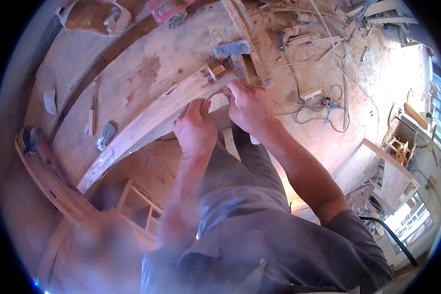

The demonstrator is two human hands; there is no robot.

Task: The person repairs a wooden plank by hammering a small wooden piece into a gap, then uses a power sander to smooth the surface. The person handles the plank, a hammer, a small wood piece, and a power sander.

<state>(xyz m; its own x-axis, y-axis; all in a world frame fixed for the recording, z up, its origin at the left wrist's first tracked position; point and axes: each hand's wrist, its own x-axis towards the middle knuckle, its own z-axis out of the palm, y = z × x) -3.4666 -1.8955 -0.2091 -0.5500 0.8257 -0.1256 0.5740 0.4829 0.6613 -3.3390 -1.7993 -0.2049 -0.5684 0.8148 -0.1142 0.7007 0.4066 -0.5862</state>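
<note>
your grey shirt (259,235) fills the lower frame; both hands, left (195,130) and right (250,105), pinch closed on the long pale wooden plank (147,122) at centre, beside a metal clamp (232,49); shaping looks unfinished.

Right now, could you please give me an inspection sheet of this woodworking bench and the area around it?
Surface: dusty wooden workbench, covered in sawdust.
Job's things: long pale curved wooden plank lying across the bench; metal clamp at its far end.
Clutter: small flat metal tool on the bench, wood offcuts, red power tool at the left edge.
Hands: left hand and right hand both on the plank's near edge; grip unclear.
Cables: tangled white cords on the floor, with a power strip.
Surroundings: wooden frames at right; open wooden shelving under the bench.
</note>
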